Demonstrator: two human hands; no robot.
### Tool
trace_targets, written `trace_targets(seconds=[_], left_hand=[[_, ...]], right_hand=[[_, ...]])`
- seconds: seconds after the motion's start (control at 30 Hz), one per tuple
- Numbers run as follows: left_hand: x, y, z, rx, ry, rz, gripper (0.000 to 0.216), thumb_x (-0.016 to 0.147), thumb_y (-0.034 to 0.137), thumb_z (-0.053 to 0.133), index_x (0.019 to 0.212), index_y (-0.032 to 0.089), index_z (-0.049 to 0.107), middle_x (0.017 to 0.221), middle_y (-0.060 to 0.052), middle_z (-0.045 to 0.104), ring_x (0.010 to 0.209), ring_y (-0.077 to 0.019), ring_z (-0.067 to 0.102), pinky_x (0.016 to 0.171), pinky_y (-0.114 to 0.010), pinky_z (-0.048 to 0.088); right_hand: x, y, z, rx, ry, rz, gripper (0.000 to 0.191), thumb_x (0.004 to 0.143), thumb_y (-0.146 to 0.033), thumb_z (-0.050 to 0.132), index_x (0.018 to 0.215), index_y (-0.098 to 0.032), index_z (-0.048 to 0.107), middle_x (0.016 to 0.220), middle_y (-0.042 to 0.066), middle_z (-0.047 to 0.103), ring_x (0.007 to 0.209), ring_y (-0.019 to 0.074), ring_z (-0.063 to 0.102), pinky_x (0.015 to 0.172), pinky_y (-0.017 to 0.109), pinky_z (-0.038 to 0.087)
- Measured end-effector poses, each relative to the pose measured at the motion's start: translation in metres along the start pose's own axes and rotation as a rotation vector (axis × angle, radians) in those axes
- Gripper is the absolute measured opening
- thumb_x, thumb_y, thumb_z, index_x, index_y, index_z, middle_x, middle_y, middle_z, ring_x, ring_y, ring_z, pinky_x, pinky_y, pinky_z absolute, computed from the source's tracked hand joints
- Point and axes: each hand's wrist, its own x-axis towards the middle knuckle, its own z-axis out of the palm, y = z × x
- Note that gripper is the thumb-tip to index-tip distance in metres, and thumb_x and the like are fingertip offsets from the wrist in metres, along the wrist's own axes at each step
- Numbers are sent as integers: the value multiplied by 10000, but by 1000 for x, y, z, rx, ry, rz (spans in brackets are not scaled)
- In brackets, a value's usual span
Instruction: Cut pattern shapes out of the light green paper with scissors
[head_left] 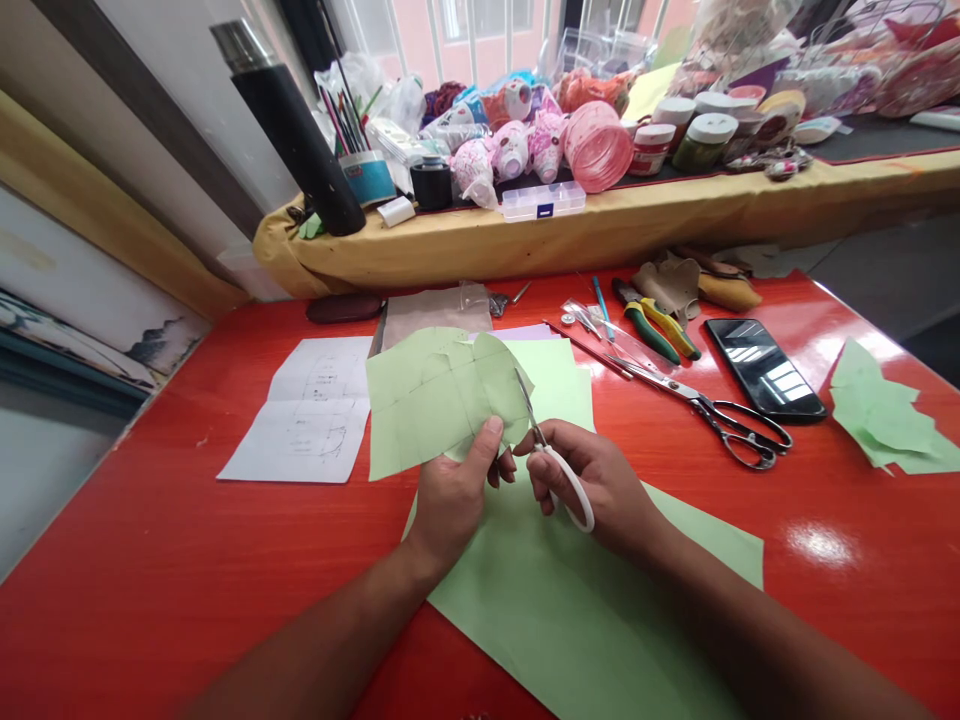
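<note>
Pale green paper cutout (435, 400) raised above a larger green sheet (577, 630) on the red table (187, 530), left hand (450, 500) grasping it between thumb and fingers, offering its edge to the blades. Right hand (596, 490) clenched through white-handled scissors (571, 490), tips at the cutout's edge.

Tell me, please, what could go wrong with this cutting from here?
The left hand grips the green paper close to the blades of the white-handled scissors in the right hand, so a slip could nick a finger. The cut could also stray from the faint drawn lines.
</note>
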Motion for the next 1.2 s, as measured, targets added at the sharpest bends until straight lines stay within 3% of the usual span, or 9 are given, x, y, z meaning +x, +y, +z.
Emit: trace_targets(seconds=[0.83,1.2], left_hand=[[-2,-1,1,-18,-42,38,520,1025,481,664,570,231,639,576,15,635,593,-148,596,663,-280,505],[-2,-2,2,-4,-34,34,531,1021,480,667,551,234,638,568,17,635,587,-144,598,680,-279,517]], right_hand=[[1,-2,0,24,2,-26,473,963,-669,731,915,-205,657,649,-27,597,553,137,550,531,255,515],[0,-4,1,51,11,-30,403,940,-575,806,884,-205,657,639,-35,601,546,131,544,516,238,509]])
